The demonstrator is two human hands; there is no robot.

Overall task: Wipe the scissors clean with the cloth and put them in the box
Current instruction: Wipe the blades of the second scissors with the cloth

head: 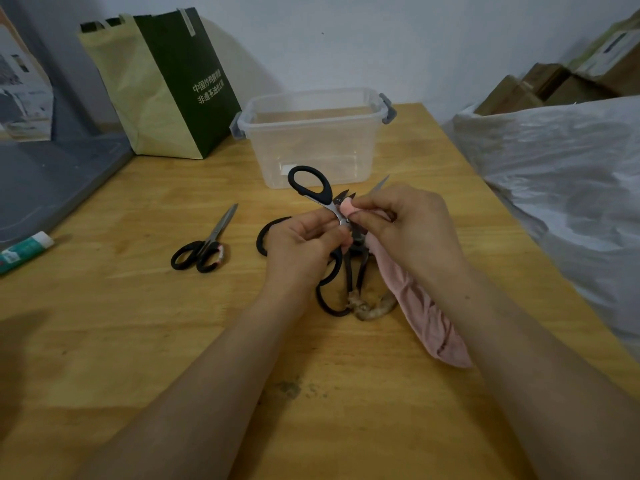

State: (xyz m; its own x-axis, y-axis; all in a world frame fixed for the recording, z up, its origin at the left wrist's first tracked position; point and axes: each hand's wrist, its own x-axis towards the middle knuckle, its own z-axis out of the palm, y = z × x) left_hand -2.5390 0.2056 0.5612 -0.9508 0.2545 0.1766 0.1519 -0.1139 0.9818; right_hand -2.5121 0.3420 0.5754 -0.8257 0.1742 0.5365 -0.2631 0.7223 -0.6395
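Note:
My left hand [304,244] grips an opened pair of black-handled scissors [311,187] near the pivot, one handle loop pointing up towards the box. My right hand [408,223] pinches a pink cloth [426,317] against the blade by the pivot; a blade tip sticks out above its fingers. The rest of the cloth trails down to the table on the right. A clear plastic box [311,133] with grey latches stands open just behind the hands. A small black pair of scissors [204,244] lies shut on the table to the left. Under my hands lie other dark scissors [353,271], partly hidden.
A green and cream paper bag [162,84] stands at the back left. A glue stick [24,251] lies at the left edge, beside a grey lid [52,181]. A white plastic bag [561,174] bulges along the table's right side. A dirt smudge [291,388] marks the wooden table [138,323].

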